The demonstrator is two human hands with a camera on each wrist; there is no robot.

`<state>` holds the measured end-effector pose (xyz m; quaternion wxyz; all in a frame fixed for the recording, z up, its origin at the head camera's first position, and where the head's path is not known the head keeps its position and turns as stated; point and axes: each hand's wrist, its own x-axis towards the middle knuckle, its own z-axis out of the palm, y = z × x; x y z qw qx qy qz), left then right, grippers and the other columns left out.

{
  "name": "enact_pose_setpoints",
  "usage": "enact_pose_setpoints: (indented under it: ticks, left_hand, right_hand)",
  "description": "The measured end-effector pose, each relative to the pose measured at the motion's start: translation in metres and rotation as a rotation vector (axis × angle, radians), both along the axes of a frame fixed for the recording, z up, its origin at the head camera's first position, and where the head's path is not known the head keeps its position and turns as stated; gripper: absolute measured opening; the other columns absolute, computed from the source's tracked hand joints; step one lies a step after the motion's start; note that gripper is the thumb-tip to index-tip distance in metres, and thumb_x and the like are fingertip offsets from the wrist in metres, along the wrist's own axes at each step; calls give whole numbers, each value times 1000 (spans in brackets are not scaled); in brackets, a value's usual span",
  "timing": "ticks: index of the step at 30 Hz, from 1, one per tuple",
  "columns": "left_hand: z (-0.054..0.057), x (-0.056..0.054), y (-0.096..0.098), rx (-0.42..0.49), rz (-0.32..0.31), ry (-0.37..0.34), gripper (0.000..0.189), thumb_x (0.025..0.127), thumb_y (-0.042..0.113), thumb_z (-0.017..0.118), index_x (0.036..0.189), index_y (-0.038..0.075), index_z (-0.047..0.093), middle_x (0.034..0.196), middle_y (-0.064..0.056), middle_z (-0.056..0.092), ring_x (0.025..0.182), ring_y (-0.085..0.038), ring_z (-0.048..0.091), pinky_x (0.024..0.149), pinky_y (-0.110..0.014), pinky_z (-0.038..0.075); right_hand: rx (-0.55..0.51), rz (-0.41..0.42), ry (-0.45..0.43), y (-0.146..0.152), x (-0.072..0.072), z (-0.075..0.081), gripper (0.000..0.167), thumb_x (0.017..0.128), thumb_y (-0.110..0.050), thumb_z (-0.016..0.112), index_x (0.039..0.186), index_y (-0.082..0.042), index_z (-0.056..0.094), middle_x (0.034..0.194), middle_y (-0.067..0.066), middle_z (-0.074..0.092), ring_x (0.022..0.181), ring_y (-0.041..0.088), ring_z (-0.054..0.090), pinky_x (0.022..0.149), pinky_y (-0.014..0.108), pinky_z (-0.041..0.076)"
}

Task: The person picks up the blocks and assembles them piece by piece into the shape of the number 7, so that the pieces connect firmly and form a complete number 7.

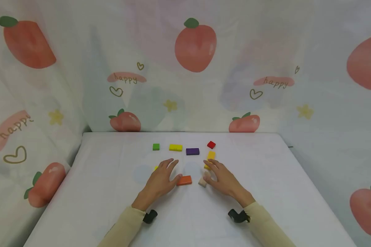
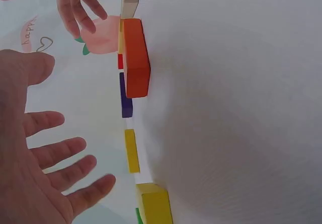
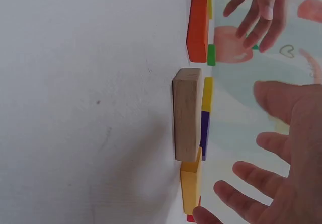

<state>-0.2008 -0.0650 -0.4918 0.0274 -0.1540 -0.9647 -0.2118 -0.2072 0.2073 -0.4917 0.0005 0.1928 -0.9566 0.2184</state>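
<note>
My left hand (image 1: 161, 181) hovers with spread, relaxed fingers between an orange block (image 1: 184, 180) and a yellow block (image 2: 157, 206), which it mostly hides in the head view. The thumb overlaps the orange block's left end there, but the left wrist view shows the hand apart from it. My right hand (image 1: 225, 181), fingers likewise loose and holding nothing, is above a plain wooden block (image 3: 187, 116) and an amber block (image 3: 190, 186). It partly covers both in the head view.
Farther back on the white-covered table (image 1: 111, 192) lie a green block (image 1: 156, 146), another yellow block (image 1: 175, 148), a purple block (image 1: 192, 151) and a red block (image 1: 211, 144). A fruit-patterned cloth (image 1: 160, 99) hangs behind the table's far edge.
</note>
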Motion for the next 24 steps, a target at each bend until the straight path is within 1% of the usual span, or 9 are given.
enact_pose_setpoints:
  ticks: [2, 6, 9, 11, 14, 17, 19, 24]
  left_hand:
    - [1, 0, 1, 24, 10, -12, 64, 96, 53, 53, 150, 22, 40, 152, -5, 43, 140, -25, 42, 109, -47, 44]
    - [0, 1, 4, 71, 31, -47, 62, 95, 50, 58, 148, 22, 43, 149, -5, 46, 137, -25, 45, 110, -46, 44]
    - [-2, 2, 6, 117, 41, -82, 61, 94, 45, 62, 146, 21, 45, 148, -5, 48, 135, -25, 47, 109, -46, 44]
    - [-4, 3, 7, 166, 40, -109, 58, 93, 41, 64, 145, 20, 47, 147, -5, 49, 134, -25, 49, 109, -46, 45]
    - [-7, 3, 9, 242, 25, -132, 54, 94, 35, 66, 143, 19, 50, 143, -4, 53, 130, -24, 53, 108, -45, 46]
    - [-10, 4, 9, 304, -1, -139, 50, 94, 28, 66, 140, 16, 52, 138, -4, 57, 125, -24, 56, 105, -44, 48]
    - [-12, 4, 9, 333, -14, -145, 48, 94, 25, 66, 139, 15, 53, 136, -6, 59, 122, -25, 57, 103, -43, 50]
    - [-15, 3, 10, 407, -27, -193, 44, 94, 18, 66, 136, 12, 56, 133, -6, 61, 120, -24, 58, 99, -40, 53]
  right_hand:
    - [-17, -2, -3, 2, -1, -3, 63, 96, -44, 59, 151, -21, 39, 154, 11, 40, 140, 36, 40, 110, 59, 38]
    - [-60, -20, -45, 2, -2, -6, 61, 95, -40, 62, 148, -18, 43, 150, 13, 44, 138, 36, 43, 110, 58, 38]
    - [-85, -27, -70, 2, -1, -7, 58, 94, -37, 64, 145, -15, 47, 147, 13, 48, 136, 35, 46, 110, 57, 40]
    - [-114, -27, -86, 2, -1, -8, 55, 94, -34, 65, 142, -14, 50, 145, 11, 51, 135, 33, 48, 109, 55, 42]
    - [-165, -10, -108, 2, -2, -8, 51, 93, -28, 67, 140, -12, 53, 142, 9, 54, 130, 30, 52, 104, 51, 48]
    - [-208, -1, -136, 3, -3, -10, 49, 93, -23, 67, 139, -12, 53, 139, 8, 56, 125, 28, 55, 99, 48, 52]
    - [-224, 4, -146, 4, -4, -11, 48, 93, -20, 67, 139, -11, 53, 138, 9, 56, 122, 28, 56, 96, 47, 54]
    - [-245, -20, -193, 4, -5, -13, 46, 93, -19, 68, 137, -15, 56, 133, 6, 60, 114, 23, 58, 95, 43, 54]
